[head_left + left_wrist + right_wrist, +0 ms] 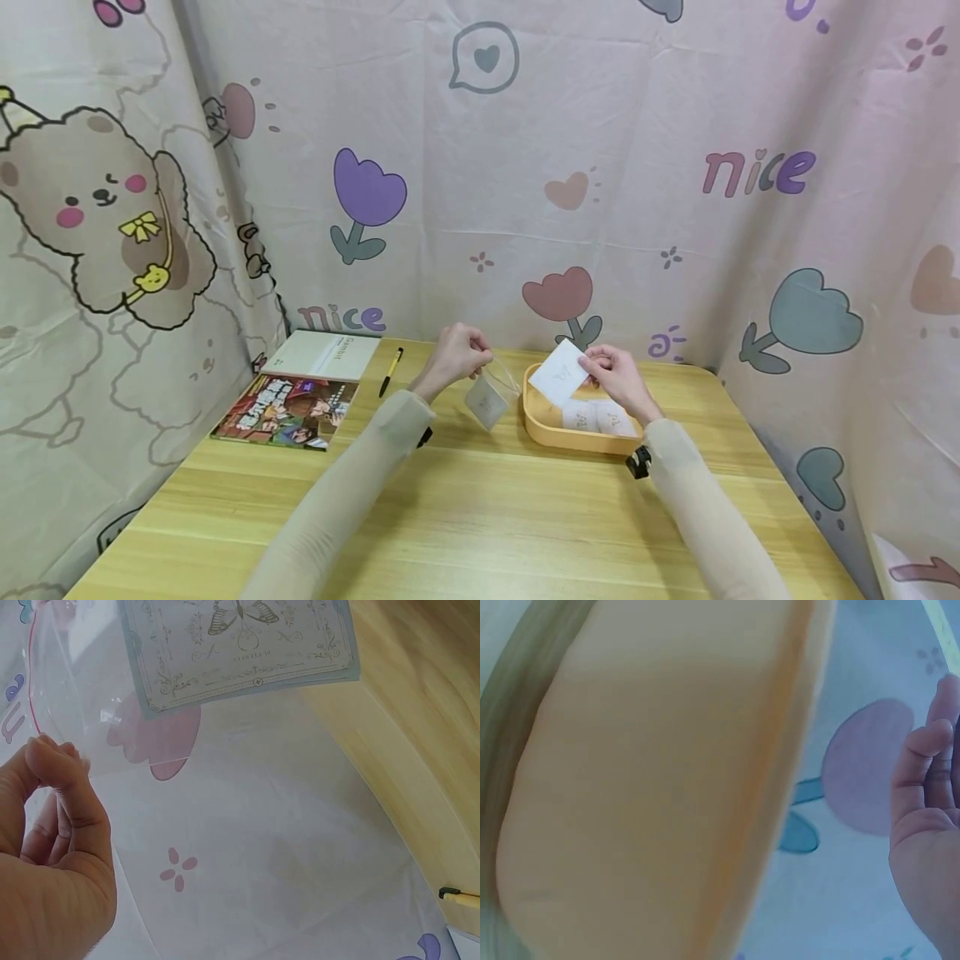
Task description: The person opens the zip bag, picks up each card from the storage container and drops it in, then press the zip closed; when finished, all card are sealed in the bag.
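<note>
My left hand (456, 354) pinches the top edge of a clear zip bag (82, 712) between thumb and fingertips. Inside that bag, the left wrist view shows pale cards (244, 656) with a butterfly and ornate border; they hang just left of the orange tray (577, 442). A white square packet (558, 372) with a faint small print is gripped by my right hand (618, 383), held tilted over the tray's back left part. Similar white packets (581, 415) lie in the tray. In the right wrist view the tray's wall (645, 795) fills much of the picture.
A yellow and black pen (392, 372) lies left of my left hand. Farther left are a pale book (322, 354) and a colourful comic-style book (288, 410). A printed curtain (480, 167) hangs behind the wooden table (480, 517) and along both sides.
</note>
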A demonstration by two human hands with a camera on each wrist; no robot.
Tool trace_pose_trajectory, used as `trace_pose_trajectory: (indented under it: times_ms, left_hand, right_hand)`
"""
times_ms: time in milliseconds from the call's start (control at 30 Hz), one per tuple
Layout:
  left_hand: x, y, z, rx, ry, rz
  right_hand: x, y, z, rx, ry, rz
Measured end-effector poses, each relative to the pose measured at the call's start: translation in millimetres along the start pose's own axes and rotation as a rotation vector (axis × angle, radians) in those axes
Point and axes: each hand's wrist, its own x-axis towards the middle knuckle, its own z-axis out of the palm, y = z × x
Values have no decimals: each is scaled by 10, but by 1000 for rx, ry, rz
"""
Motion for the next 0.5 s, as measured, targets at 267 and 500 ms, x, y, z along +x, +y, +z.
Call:
trace_pose_trajectory:
  times_ms: [267, 500]
  left_hand:
    - [-10, -3, -5, 0, 17, -7]
    - [-7, 7, -5, 4, 23, 4]
  right_hand:
    - [-62, -247, 180, 121, 28, -125]
    - [-111, -458, 251, 206, 42, -139]
